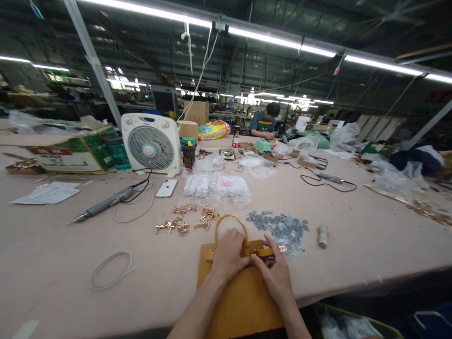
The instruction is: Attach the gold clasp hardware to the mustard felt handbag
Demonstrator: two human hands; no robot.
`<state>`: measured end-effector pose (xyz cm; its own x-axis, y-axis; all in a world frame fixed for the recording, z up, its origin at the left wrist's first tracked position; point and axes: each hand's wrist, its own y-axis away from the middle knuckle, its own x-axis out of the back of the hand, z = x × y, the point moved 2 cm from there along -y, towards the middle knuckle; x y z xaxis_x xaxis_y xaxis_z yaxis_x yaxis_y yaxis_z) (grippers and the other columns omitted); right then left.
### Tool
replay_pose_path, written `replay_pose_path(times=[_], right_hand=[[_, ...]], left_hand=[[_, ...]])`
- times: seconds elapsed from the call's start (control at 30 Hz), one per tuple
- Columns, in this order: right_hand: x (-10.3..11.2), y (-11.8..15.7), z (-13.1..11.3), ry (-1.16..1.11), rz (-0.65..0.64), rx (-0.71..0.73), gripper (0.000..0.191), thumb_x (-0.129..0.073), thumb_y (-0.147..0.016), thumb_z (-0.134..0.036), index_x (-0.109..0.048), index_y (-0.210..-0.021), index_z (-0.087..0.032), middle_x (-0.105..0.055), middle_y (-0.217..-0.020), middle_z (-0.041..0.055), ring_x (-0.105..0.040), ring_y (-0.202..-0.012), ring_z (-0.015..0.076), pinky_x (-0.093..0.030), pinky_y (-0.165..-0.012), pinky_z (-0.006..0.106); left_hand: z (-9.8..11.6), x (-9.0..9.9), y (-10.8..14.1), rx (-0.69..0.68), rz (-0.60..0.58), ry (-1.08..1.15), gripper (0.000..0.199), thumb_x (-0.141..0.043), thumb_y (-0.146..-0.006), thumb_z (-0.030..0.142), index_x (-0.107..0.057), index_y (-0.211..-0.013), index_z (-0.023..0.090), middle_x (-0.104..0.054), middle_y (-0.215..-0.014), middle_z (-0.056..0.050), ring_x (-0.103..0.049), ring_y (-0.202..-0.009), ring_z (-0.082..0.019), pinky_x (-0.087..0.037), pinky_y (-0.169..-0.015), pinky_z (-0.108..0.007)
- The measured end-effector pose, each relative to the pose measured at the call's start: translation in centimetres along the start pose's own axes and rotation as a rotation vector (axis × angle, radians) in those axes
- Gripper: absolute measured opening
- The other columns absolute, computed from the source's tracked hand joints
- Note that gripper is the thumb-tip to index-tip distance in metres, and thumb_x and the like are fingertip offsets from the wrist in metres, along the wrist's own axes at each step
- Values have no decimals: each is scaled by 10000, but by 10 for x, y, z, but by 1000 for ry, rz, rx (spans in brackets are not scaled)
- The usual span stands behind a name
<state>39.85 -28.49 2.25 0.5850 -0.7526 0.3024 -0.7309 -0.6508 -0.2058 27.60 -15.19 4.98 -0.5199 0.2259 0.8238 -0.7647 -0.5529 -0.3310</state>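
A mustard-yellow handbag (pixel 243 301) lies at the front edge of the table, its looped handle (pixel 231 217) pointing away from me. My left hand (pixel 229 254) is closed on the bag's top near the base of the handle. My right hand (pixel 273 268) grips the bag's top edge on the right, fingers curled round the yellow strap (pixel 264 252), which ends in a gold metal piece (pixel 282 248). Both thumbs nearly meet at the middle. Gold fittings (pixel 208 214) lie beyond the bag to the left, and grey metal plates (pixel 282 228) to the right.
Left of the bag are an electric screwdriver (pixel 106 203), a coiled strip (pixel 111 270), a phone (pixel 166 188) and a fan (pixel 150 143). Plastic packets (pixel 217 186) lie ahead. A small roll (pixel 322 236) and another screwdriver (pixel 330 177) are on the right. A person (pixel 264 122) sits across the table.
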Motion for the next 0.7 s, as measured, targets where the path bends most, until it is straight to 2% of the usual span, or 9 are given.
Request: replay_pose_path(times=[0.07,0.13,0.27,0.37,0.43,0.5,0.6,0.7], right_hand=[[0,3,-2,52,-21,16,729,-733,-821,-576,-568,-1447,-240,-642,-1388,112,-662,-1168,328,-566,-1017,467],[1,6,1,100,-49,19,707,-707,-820,-625,-591,-1421,-271,-648,-1396,88,-607,-1283,349,-479,-1132,525],[3,0,23,211,-48,1,766,-710,-745,-727,-630,-1366,-285,-702,-1314,103,-650,-1212,394,-493,-1091,570],[3,-10,38,250,-10,11,695,-735,-656,-768,-736,-1143,-273,-763,-1129,148,-695,-1080,449,-548,-982,592],[1,-13,43,245,-20,31,644,-738,-628,-775,-750,-1042,-281,-770,-1074,156,-699,-1046,468,-549,-959,609],[-1,-13,45,258,-32,30,659,-709,-650,-784,-736,-1064,-272,-768,-1078,152,-697,-1047,470,-535,-969,625],[-4,-8,44,338,-6,-52,733,-654,-699,-803,-700,-1180,-252,-764,-1091,148,-699,-1039,462,-536,-950,620],[-7,-5,35,346,3,-70,794,-631,-709,-804,-657,-1295,-268,-721,-1250,133,-673,-1130,451,-522,-988,602]], left_hand=[[-1,1,3,1,16,-10,443,-833,-785,519,-567,-963,213,-603,-1073,-61,-550,-1020,-277,-479,-849,-424],[-2,0,8,-1,35,-21,453,-850,-763,500,-577,-985,214,-615,-1094,-72,-558,-1037,-288,-489,-861,-435],[-8,-10,15,-43,78,-51,566,-842,-722,620,-594,-1020,207,-637,-1113,-99,-581,-1051,-311,-510,-880,-467],[-14,-18,18,-79,111,-57,617,-768,-739,732,-604,-1019,207,-647,-1089,-113,-593,-1037,-317,-521,-879,-487],[-16,-20,18,-86,119,-51,635,-739,-747,763,-609,-1022,206,-651,-1090,-121,-593,-1037,-322,-527,-870,-493],[-16,-20,18,-80,108,-43,635,-717,-757,773,-614,-1026,207,-651,-1102,-127,-592,-1044,-330,-531,-861,-497],[-14,-17,17,-40,73,-22,647,-694,-761,784,-618,-1045,208,-644,-1121,-132,-587,-1065,-343,-532,-876,-508],[-10,-14,19,39,53,2,657,-699,-761,762,-617,-1104,207,-633,-1150,-134,-580,-1076,-349,-524,-931,-538]])
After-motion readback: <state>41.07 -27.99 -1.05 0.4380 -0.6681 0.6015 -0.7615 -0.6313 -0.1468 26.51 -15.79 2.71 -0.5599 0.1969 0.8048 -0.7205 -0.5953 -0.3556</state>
